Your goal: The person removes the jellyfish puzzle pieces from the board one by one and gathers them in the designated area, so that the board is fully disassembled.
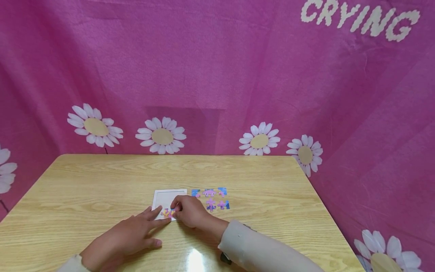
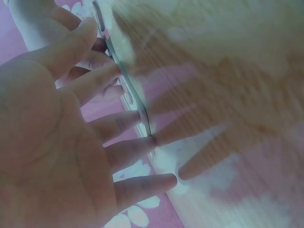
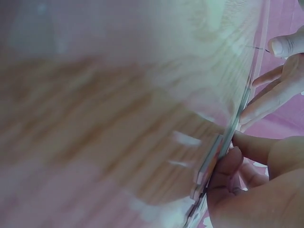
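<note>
A white square puzzle tray (image 1: 164, 197) lies on the table, with joined yellow and pink jigsaw pieces (image 1: 165, 213) along its near edge. My left hand (image 1: 136, 229) is spread palm down, its straight fingers resting at the tray's left and near edges. Seen from the left wrist, those fingers (image 2: 128, 153) reach out to the tray's rim. My right hand (image 1: 192, 212) bends over the near right part of the tray, thumb and fingers pinching a jigsaw piece beside the joined ones. Its curled fingers (image 3: 227, 173) hide most of that piece.
Right of the tray lie several loose jigsaw pieces, among them a pink one with eyes (image 1: 209, 193), a pink one (image 1: 210, 204) nearer me and a blue-edged corner piece (image 1: 222, 191). The wooden table (image 1: 272, 211) ends at a pink curtain (image 1: 190, 75) with daisies.
</note>
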### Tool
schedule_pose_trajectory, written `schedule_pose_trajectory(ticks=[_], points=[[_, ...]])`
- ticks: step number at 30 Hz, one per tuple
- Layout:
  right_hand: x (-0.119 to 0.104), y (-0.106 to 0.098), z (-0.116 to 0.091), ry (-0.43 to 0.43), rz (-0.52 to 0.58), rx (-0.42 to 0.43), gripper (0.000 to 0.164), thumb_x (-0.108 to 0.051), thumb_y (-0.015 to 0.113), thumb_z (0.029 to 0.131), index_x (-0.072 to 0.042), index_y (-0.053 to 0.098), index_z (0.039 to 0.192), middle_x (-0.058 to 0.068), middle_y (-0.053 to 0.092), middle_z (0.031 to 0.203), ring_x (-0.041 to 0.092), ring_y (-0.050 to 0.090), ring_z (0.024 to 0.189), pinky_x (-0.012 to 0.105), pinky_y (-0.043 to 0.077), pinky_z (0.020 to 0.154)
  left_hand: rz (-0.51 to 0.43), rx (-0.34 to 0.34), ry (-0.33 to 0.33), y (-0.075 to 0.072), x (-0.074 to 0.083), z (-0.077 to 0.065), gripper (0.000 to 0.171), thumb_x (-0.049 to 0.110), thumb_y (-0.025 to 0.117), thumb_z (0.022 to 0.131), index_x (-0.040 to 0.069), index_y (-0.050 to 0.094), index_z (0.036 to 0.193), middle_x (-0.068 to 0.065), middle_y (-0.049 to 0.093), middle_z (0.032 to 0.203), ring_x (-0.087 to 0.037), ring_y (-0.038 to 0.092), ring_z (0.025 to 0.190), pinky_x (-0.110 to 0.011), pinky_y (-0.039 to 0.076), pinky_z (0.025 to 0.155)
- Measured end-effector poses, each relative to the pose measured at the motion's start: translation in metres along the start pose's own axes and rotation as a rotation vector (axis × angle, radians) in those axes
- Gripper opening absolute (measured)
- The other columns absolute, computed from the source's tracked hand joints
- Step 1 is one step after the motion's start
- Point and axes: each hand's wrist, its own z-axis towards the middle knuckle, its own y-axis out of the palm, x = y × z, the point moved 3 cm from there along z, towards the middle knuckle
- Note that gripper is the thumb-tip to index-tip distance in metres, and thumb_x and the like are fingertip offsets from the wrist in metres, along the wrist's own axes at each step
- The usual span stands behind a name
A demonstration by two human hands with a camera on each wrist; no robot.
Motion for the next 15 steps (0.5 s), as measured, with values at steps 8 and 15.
schedule_pose_trajectory(ticks=[8,15], points=[[-0.0028,-0.0018,-0.0007,-0.002,-0.022,-0.006,0.020,-0.003,0.079,0.087,-0.015,0.066,0.096,-0.011,0.054,0.076,0.001,0.049,0.068,0.019,0.043,0.068,-0.018,-0.016,-0.027,-0.0002,-0.0005,0.0008,0.064,0.048,0.075,0.090,0.027,0.059,0.148,-0.015,0.038,0.164,-0.049,0.032,0.149,-0.076,0.036,0.103],[-0.0056,-0.0052,-0.0012,-0.011,-0.030,-0.020,0.018,-0.004,0.078,0.089,-0.014,0.066,0.097,-0.009,0.055,0.081,0.003,0.048,0.073,0.020,0.043,0.067,-0.011,-0.008,-0.007,0.0007,-0.0015,0.0014,0.064,0.048,0.075,0.090,0.027,0.059,0.148,-0.016,0.038,0.163,-0.051,0.034,0.148,-0.078,0.037,0.101]])
